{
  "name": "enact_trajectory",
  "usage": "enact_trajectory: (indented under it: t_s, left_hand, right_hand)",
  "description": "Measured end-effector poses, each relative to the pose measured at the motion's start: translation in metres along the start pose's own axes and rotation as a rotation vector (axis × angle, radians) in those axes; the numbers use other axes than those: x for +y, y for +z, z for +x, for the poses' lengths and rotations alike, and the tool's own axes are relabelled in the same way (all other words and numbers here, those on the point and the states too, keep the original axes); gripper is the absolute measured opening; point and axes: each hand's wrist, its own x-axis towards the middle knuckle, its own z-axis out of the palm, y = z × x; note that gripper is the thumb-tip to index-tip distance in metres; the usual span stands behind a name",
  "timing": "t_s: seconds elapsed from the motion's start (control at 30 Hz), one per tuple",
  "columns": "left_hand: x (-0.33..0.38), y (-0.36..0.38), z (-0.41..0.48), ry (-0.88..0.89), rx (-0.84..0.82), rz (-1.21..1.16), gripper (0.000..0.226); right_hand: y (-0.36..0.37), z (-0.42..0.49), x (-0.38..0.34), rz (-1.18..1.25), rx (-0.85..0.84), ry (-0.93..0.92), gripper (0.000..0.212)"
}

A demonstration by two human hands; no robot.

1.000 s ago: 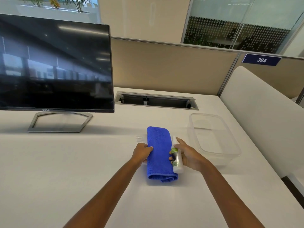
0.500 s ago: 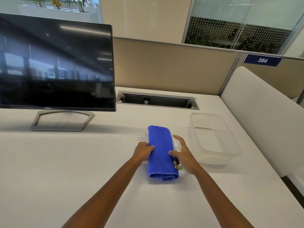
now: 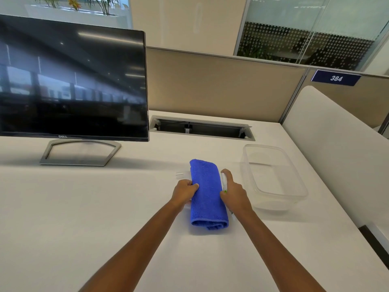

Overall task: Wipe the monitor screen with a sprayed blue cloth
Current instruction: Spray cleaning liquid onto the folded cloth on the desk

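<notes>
Two hands are busy near the middle of the white surface point(image 3: 84, 218). The left hand point(image 3: 185, 191) has its fingers curled and pinches the left edge of the blue cloth point(image 3: 207, 192). The right hand point(image 3: 234, 193) is wrapped round a small spray bottle point(image 3: 224, 183), with one finger up by the top of it. The bottle is right beside the right edge of the cloth, and its top seems to point at the cloth. The cloth is folded into a long shape and lies flat on the surface between the two hands. A clear tub point(image 3: 275, 205) with nothing in it sits just to the right. The monitor point(image 3: 71, 81) stands far off to the left, well apart from the cloth. Its screen is dark and shiny, and it shows lights from the room. I think the job is only at the start, at the spraying part. I cannot tell if the cloth is wet. The cloth is not near the screen, so no wiping has been done. What is left is to finish spraying, lift the cloth, carry it to the screen and wipe.
</notes>
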Motion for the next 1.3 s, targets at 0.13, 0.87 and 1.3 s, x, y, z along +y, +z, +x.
enact_trajectory:
  t_s: [0.13, 0.87, 1.3]
  left_hand:
    - [0.005, 0.002, -0.004, 0.009, -0.002, -0.036, 0.012]
    - [0.008, 0.002, -0.012, -0.107, -0.029, -0.210, 0.028]
    - [0.011, -0.006, -0.013, -0.160, -0.029, -0.242, 0.019]
  right_hand:
    - [0.002, 0.003, -0.001, -0.054, 0.009, 0.006, 0.060]
    - [0.004, 0.007, 0.010, -0.189, 0.027, -0.032, 0.056]
    - [0.004, -0.013, 0.024, -0.348, 0.094, -0.098, 0.056]
